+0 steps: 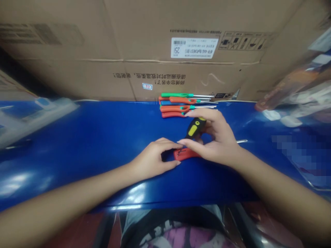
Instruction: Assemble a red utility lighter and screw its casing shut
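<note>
Before me on the blue table lies a red long-necked lighter (188, 154), its metal tip poking out to the right past my wrist. My left hand (157, 156) pinches the lighter's left end between thumb and fingers. In my right hand (217, 137) is a black and yellow screwdriver (194, 128), held tilted, its thin shaft reaching down to the lighter's handle near my left fingertips. Part of the lighter is hidden beneath my right hand. Just beyond lies a pile of several similar lighters (178, 100) in green, orange, blue and red, metal necks to the right.
A large cardboard box (90, 79) stands upright along the back of the blue table (103, 137). Clear plastic packaging (51, 115) lies at the left. Plastic bags (307, 100) and a blurred flat item (305, 158) are on the right.
</note>
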A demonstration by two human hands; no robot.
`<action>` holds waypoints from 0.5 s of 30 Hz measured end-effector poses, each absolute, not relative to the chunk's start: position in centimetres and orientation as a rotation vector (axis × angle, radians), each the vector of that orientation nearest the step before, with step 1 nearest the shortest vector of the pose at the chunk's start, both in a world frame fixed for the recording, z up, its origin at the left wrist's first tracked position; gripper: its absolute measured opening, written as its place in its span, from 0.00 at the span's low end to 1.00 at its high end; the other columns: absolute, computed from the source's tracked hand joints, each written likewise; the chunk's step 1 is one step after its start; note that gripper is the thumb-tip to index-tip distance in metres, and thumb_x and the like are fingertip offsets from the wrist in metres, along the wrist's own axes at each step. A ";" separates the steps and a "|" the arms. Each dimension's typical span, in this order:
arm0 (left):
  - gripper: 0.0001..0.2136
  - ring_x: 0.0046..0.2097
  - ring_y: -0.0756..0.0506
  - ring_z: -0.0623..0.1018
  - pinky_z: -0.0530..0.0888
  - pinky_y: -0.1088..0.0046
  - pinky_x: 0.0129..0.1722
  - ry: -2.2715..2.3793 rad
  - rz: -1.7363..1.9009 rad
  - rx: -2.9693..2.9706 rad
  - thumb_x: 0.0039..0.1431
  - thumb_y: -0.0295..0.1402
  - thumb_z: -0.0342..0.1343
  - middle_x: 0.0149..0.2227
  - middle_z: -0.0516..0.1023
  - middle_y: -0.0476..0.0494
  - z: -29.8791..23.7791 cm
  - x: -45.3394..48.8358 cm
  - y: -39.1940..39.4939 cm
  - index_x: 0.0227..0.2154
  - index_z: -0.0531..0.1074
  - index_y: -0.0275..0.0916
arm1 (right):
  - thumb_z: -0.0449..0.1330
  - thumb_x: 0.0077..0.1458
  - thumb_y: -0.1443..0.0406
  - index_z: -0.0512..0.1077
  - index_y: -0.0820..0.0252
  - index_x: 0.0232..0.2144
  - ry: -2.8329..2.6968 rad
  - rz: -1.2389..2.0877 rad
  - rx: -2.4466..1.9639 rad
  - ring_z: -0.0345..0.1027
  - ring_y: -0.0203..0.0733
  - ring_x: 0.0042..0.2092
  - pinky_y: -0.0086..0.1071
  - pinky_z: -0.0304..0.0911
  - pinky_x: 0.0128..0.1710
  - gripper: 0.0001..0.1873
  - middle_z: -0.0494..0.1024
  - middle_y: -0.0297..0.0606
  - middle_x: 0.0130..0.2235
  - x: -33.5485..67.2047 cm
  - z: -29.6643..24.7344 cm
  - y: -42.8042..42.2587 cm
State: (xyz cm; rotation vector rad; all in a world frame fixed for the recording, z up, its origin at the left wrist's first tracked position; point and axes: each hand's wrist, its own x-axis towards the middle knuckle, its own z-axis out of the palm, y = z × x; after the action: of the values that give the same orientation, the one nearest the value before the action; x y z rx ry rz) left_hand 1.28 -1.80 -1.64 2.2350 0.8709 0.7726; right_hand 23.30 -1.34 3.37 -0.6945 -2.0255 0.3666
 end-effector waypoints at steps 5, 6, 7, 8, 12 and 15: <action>0.17 0.50 0.41 0.80 0.75 0.60 0.54 0.934 0.759 2.217 0.56 0.30 0.66 0.47 0.83 0.41 -1.3 2.0 -2.3 0.49 0.78 0.39 | 0.57 0.65 0.65 0.59 0.52 0.64 -2.200 0.636 -0.623 0.76 0.38 0.39 0.31 0.75 0.35 0.27 0.75 0.44 0.55 23.9 5.8 -0.1; 0.16 0.50 0.40 0.80 0.75 0.59 0.55 0.932 0.757 2.224 0.56 0.30 0.66 0.48 0.83 0.41 -1.2 2.3 -2.3 0.49 0.78 0.39 | 0.58 0.65 0.64 0.62 0.52 0.63 -2.225 0.565 -0.605 0.76 0.38 0.38 0.31 0.75 0.34 0.25 0.77 0.42 0.53 24.0 6.1 0.3; 0.15 0.51 0.40 0.80 0.74 0.58 0.55 0.931 0.755 2.232 0.57 0.29 0.65 0.48 0.83 0.40 -1.1 2.5 -2.3 0.48 0.79 0.38 | 0.60 0.64 0.63 0.66 0.52 0.60 -2.247 0.444 -0.588 0.76 0.38 0.37 0.32 0.74 0.34 0.24 0.79 0.41 0.51 24.2 6.3 0.7; 0.15 0.51 0.40 0.79 0.74 0.58 0.55 0.932 0.751 2.239 0.57 0.29 0.64 0.48 0.83 0.40 -1.1 2.8 -2.2 0.48 0.79 0.38 | 0.63 0.61 0.61 0.69 0.52 0.58 -2.259 0.293 -0.568 0.77 0.39 0.37 0.32 0.74 0.35 0.22 0.80 0.39 0.48 24.4 6.3 1.1; 0.15 0.45 0.41 0.80 0.77 0.61 0.49 0.960 0.714 2.229 0.54 0.28 0.65 0.45 0.82 0.41 -0.7 4.0 -1.4 0.46 0.78 0.38 | 0.68 0.57 0.61 0.73 0.54 0.52 -2.216 -0.133 -0.500 0.77 0.41 0.37 0.34 0.73 0.40 0.21 0.83 0.37 0.42 24.8 5.7 2.1; 0.15 0.40 0.44 0.80 0.77 0.65 0.44 0.939 0.689 2.241 0.53 0.28 0.65 0.41 0.80 0.43 -0.7 4.6 -0.7 0.46 0.78 0.37 | 0.59 0.63 0.66 0.70 0.55 0.56 -2.189 0.113 -0.561 0.76 0.36 0.34 0.32 0.73 0.38 0.19 0.81 0.40 0.47 24.7 4.7 2.3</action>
State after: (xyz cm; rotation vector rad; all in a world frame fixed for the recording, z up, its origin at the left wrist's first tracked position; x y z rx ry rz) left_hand 4.56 -0.73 -0.70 2.2406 0.9393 0.6894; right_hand 24.68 2.26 4.72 -0.5610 -2.1888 0.1127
